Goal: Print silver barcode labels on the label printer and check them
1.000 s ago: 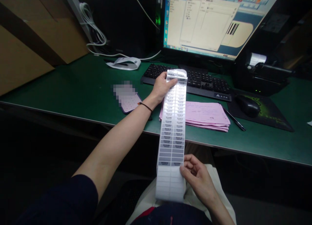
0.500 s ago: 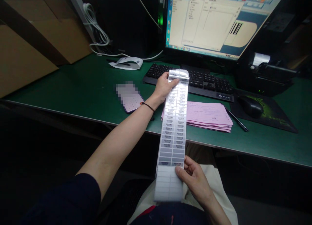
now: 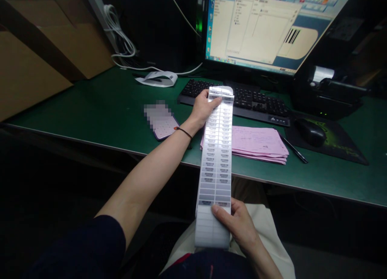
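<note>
A long strip of barcode labels (image 3: pixel 217 158) stretches from the keyboard down to my lap. My left hand (image 3: pixel 203 108) pinches its top end just in front of the keyboard (image 3: pixel 256 102), with a thin black band on the wrist. My right hand (image 3: pixel 235 222) grips the strip's lower part over my lap, thumb pressed across the face where printed labels give way to blank ones. The strip hangs taut between both hands, above the green table (image 3: pixel 99 109).
A stack of pink papers (image 3: pixel 260 144) lies under the strip's right side, a pen (image 3: pixel 292 148) beside it. A phone (image 3: pixel 161 119) lies left of my wrist. Monitor (image 3: pixel 263 25), label printer (image 3: pixel 329 91), mouse (image 3: pixel 308 132) and cardboard boxes (image 3: pixel 45 49) surround the table.
My right thumb has slid left across the strip's face and the hand has shifted slightly down. The left hand holds the top end in nearly the same place.
</note>
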Tool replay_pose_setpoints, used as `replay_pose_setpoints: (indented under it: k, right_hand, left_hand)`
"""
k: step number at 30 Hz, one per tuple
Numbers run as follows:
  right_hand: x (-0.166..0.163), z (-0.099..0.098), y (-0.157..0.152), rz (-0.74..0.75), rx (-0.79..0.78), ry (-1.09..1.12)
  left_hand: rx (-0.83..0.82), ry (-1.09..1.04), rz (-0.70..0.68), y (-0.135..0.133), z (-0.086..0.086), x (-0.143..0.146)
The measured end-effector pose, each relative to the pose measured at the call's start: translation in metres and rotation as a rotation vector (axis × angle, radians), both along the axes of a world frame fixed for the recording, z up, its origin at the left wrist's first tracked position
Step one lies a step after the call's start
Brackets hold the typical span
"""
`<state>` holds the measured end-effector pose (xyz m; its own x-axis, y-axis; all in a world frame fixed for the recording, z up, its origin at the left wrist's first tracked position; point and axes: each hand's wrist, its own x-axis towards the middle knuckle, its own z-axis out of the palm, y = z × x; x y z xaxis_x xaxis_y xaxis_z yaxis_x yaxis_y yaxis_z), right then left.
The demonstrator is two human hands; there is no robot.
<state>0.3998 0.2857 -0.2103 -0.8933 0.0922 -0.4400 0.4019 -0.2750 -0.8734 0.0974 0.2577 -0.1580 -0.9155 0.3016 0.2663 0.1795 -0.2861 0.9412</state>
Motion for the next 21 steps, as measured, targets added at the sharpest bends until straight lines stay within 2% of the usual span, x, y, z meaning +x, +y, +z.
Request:
replay_pose_setpoints:
  k: [17,21]
  right_hand:
    - [-0.0003,-0.0015,0.0005,-0.011,0.028,-0.024]
    - [0.0022,-0.0089,-0.0015,-0.011,0.050,-0.041]
  left_hand:
    - [-0.003,-0.029,0.009,0.0000,-0.0006,0.0005]
    - [-0.019,-0.048,0.022,-0.0014,0.0025,0.0030]
